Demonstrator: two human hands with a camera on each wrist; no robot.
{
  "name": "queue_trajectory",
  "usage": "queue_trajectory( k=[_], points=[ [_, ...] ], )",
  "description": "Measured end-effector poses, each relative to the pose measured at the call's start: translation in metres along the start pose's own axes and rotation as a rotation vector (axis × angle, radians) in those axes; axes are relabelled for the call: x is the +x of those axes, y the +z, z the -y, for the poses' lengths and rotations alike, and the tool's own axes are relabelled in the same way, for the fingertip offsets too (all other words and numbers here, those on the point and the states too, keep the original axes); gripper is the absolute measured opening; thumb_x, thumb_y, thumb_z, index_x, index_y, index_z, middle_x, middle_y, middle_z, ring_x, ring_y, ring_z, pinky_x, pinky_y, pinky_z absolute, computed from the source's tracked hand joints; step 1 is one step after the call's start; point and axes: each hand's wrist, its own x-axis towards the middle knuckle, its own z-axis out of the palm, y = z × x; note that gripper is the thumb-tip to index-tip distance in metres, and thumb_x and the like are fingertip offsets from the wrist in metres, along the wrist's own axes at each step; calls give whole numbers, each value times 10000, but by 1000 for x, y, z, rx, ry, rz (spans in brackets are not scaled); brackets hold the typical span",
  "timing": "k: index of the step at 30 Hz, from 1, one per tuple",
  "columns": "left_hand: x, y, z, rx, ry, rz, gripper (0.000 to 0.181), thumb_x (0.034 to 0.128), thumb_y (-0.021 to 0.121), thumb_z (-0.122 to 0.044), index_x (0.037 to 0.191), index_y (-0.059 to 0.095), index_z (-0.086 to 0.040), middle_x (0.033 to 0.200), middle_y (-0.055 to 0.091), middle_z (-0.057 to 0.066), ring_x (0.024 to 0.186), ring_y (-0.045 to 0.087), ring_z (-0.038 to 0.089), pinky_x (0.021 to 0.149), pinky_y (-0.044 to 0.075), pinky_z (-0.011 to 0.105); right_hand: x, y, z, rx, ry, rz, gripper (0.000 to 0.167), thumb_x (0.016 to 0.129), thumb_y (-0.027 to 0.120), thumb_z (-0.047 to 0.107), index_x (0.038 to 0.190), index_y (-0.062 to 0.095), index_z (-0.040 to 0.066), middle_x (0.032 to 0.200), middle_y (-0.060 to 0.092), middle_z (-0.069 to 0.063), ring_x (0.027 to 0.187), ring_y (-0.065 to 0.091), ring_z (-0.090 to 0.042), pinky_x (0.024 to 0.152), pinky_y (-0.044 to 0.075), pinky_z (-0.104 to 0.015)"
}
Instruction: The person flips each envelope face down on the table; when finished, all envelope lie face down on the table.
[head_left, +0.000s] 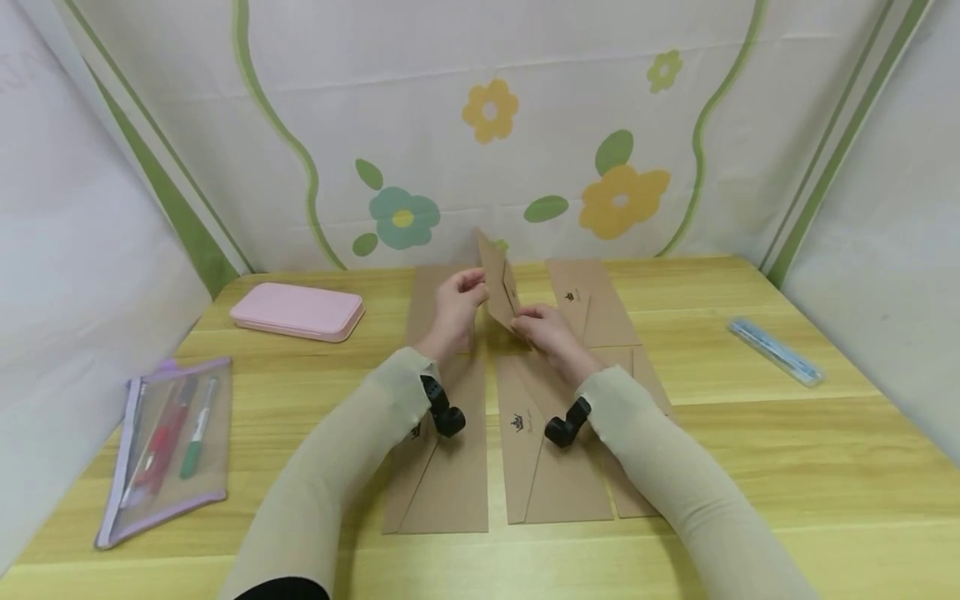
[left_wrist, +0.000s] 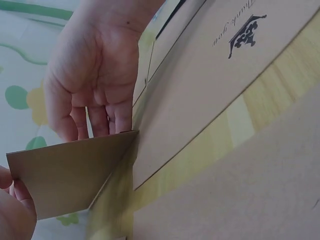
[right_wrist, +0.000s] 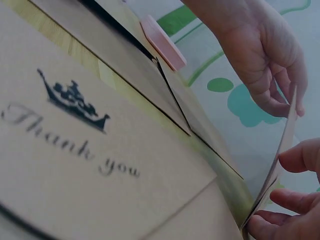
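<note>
A brown kraft envelope (head_left: pixel 495 279) stands tilted on edge above the table, held between both hands. My left hand (head_left: pixel 459 304) pinches its left edge; in the left wrist view, that hand's fingertips are partly hidden behind the envelope (left_wrist: pixel 70 175). At the lower right edge, my right hand (head_left: pixel 553 333) grips it with thumb and fingers, as the right wrist view also shows. More kraft envelopes lie flat around the hands: one at front left (head_left: pixel 457 492), one at front middle (head_left: pixel 573 492), one at back right (head_left: pixel 603 312). Some carry a printed crown and "Thank you".
On the wooden table (head_left: pixel 300 533), a pink case (head_left: pixel 297 310) lies at back left. Nearer, a mesh zip pouch (head_left: pixel 210 442) contains pens. A slim blue clear case (head_left: pixel 776 350) lies at right. A flowered fabric wall (head_left: pixel 450 50) stands behind.
</note>
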Motion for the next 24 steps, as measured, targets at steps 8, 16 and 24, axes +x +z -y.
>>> queue_trajectory(
  k=[8, 16, 24],
  points=[
    [0, 2, -4, 1, 14, 23, 349, 861, 546, 65, 1210, 548, 62, 1221, 547, 193, 1023, 505, 174, 904, 437, 275, 2, 7, 2, 20, 29, 2, 446, 891, 552, 139, 1313, 486, 10, 1287, 515, -122, 996, 486, -168, 858, 444, -262],
    [-1, 5, -8, 112, 70, 47, 321, 894, 569, -43, 1208, 574, 24, 1225, 574, 172, 1061, 533, 202, 906, 449, 303, 0, 12, 5, 177, 47, 59, 461, 940, 477, 119, 1370, 397, -26, 1383, 438, -170, 1271, 418, -252, 1052, 358, -353],
    [-3, 11, -7, 178, 90, 78, 292, 923, 554, -102, 1203, 600, -37, 1206, 589, 134, 1063, 548, 188, 885, 462, 295, -2, 10, 5, 283, 77, 92, 452, 964, 419, 102, 1392, 354, -29, 1425, 385, -182, 1320, 364, -254, 1068, 336, -360]
  ],
)
